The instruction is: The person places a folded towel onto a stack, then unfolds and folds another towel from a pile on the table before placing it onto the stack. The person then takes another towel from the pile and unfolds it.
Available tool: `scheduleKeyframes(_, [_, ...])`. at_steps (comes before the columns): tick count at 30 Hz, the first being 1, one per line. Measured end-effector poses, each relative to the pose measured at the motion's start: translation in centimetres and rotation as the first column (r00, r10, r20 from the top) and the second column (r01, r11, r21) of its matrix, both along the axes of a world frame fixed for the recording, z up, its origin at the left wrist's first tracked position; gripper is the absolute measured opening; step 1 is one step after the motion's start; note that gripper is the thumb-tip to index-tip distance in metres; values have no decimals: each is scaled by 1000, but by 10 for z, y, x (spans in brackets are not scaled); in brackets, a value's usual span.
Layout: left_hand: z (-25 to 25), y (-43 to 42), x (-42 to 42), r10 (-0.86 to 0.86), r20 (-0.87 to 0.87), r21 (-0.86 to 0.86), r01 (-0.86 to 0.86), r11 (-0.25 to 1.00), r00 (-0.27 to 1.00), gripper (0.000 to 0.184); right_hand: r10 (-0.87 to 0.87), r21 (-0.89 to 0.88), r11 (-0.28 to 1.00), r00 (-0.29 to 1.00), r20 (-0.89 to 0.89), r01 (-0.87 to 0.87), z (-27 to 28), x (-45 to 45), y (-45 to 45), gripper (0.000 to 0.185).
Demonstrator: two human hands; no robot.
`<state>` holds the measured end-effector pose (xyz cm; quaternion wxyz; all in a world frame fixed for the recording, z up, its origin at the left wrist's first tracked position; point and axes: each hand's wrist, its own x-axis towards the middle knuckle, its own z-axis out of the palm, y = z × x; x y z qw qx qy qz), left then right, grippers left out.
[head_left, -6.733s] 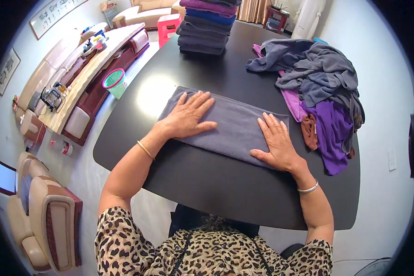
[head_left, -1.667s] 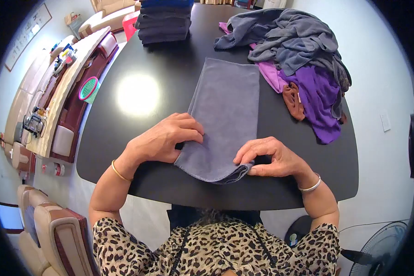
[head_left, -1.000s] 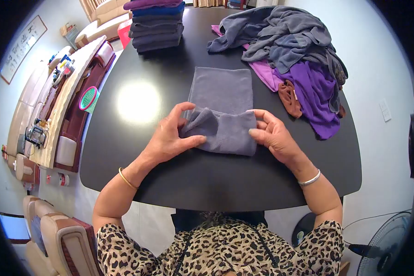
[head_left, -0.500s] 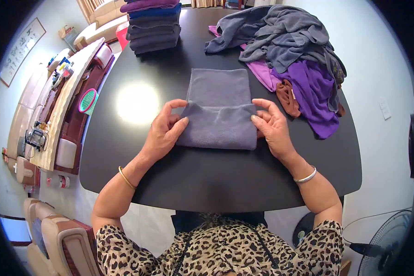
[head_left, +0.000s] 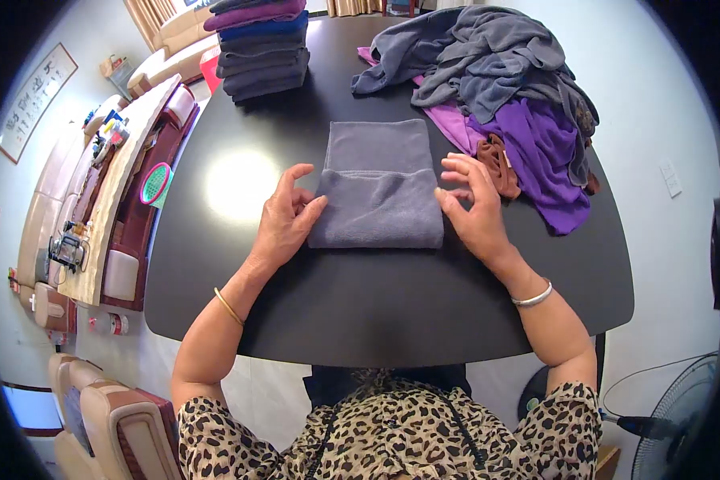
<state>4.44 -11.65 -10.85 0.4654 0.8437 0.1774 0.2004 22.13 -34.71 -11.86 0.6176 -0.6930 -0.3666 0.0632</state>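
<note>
A grey towel point(head_left: 380, 204) lies flat on the dark table, its near part folded over so that an edge crosses its middle. At its left side is my left hand point(head_left: 284, 212), fingers apart, the thumb tip close to or touching the cloth. My right hand point(head_left: 476, 204) hovers by the right side with thumb and fingers spread and nothing between them. Further back stands a stack of folded towels point(head_left: 262, 60), grey, blue and purple. To the right lies a loose heap of towels point(head_left: 504, 68), mostly grey, with a purple cloth point(head_left: 540, 160) and a brown cloth point(head_left: 500, 168) hanging toward me.
The dark table point(head_left: 360, 304) has a rounded front edge near my body. On the left stand a long wooden bench table point(head_left: 108, 216) and a pink-rimmed green basket point(head_left: 157, 184). A fan point(head_left: 680, 432) is at the lower right, beside a beige chair-free wall point(head_left: 656, 120).
Both hands have let go of the folded edge and opened, the right one moving slightly off the cloth. The folded flap now lies down on the towel. The view has shifted a little.
</note>
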Motion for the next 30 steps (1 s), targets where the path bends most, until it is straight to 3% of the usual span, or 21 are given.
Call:
scheduleKeyframes(1, [-1,1,1,6,23,-11,-5,1000,1000,44,36,-54,998,947,318,-20,9,-2,-5,43])
scheduleKeyframes(2, [-1,3,1,8,23,-11,-8,1000,1000,44,86,-113,993,796,600,-23,16,-4,-9,45])
scheduleKeyframes(3, [0,4,1,14,6,-20,-14,1000,1000,40,199,-170,978,802,564,-123,20,-8,-12,55])
scheduleKeyframes(4, [1,5,1,20,-12,-28,-21,999,1000,37,202,-169,977,801,563,-127,24,-12,-12,55])
scheduleKeyframes(6, [-2,9,2,20,1,2,-20,1000,1000,40,402,-418,901,590,701,-117,33,-21,-12,62])
scheduleKeyframes(8, [-2,11,0,10,14,31,-11,999,1000,43,445,-470,875,573,688,-116,24,-19,-11,69])
scheduleKeyframes(10, [15,3,-6,-262,119,528,162,833,958,58,503,-533,829,640,581,-167,20,-13,-13,70])
scheduleKeyframes(11, [19,1,-8,-262,120,528,162,834,957,58,503,-534,829,639,582,-166,20,-11,-14,70])
scheduleKeyframes(14, [23,-5,-12,-353,-162,679,364,638,921,79,514,-522,830,637,574,-199,21,-8,-16,70])
scheduleKeyframes(16, [21,2,-12,-355,-202,648,396,650,913,78,514,-516,830,649,561,-212,22,-7,-15,65])
scheduleKeyframes(22, [22,11,-18,-378,-198,676,405,616,905,53,462,-406,880,649,604,-247,17,-2,-15,40])
scheduleKeyframes(24, [25,15,-21,-458,-74,654,390,648,886,36,433,-344,900,645,629,-269,25,-4,-15,34])
scheduleKeyframes(25, [27,16,-23,-458,-73,655,389,648,886,36,402,-280,916,643,652,-289,30,-5,-15,29])
scheduleKeyframes(26, [29,18,-25,-502,-2,541,423,727,865,31,402,-281,915,643,651,-288,33,-7,-16,29])
scheduleKeyframes(27, [32,17,-26,-534,75,417,460,784,842,26,398,-222,917,726,561,-332,36,-11,-18,24])
scheduleKeyframes(28, [35,13,-27,-535,75,415,461,784,842,26,397,-157,917,795,459,-367,39,-14,-20,19])
scheduleKeyframes(29, [37,6,-29,-523,150,192,494,848,839,26,397,-158,917,796,457,-366,44,-18,-21,19])
scheduleKeyframes(30, [39,3,-30,-494,221,-41,514,857,841,26,378,-161,925,871,312,-344,48,-22,-24,15])
